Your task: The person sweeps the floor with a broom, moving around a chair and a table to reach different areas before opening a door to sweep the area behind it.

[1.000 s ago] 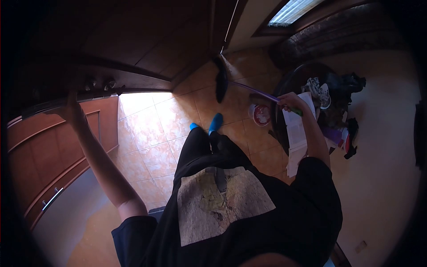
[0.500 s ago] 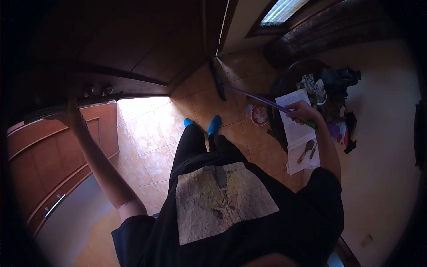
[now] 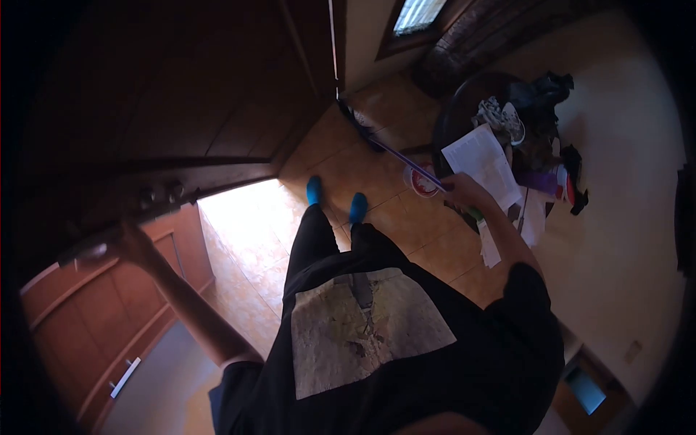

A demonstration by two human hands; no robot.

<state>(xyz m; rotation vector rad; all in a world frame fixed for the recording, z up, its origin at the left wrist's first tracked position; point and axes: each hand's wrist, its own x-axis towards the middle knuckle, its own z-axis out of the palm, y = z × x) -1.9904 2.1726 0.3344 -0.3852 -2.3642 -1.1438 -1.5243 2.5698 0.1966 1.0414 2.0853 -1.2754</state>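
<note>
My right hand (image 3: 464, 192) is closed round the purple pole of a broom (image 3: 406, 159); a green grip end shows below the hand. The dark broom head (image 3: 355, 123) rests on the tiled floor near the hinge side of a door. My left hand (image 3: 134, 246) is at the free edge of the dark wooden door (image 3: 181, 94), on its pale metal handle (image 3: 90, 251). Dim light and blur hide part of those fingers. Round knobs or locks sit on the door above that hand. Bright light falls on the floor through the doorway.
A dark round table (image 3: 453, 109) at right carries papers (image 3: 482, 163), crumpled cloth (image 3: 496, 116) and dark bundled items. A red and white tub (image 3: 423, 180) stands beside it. My feet in blue socks (image 3: 313, 191) are on the tiles. A brown panelled door (image 3: 123, 304) with a bar handle stands at left.
The view has turned and shifted. My right hand has come left and slightly lower with the broom. My left hand and the door edge sit lower, and the bright gap looks wider.
</note>
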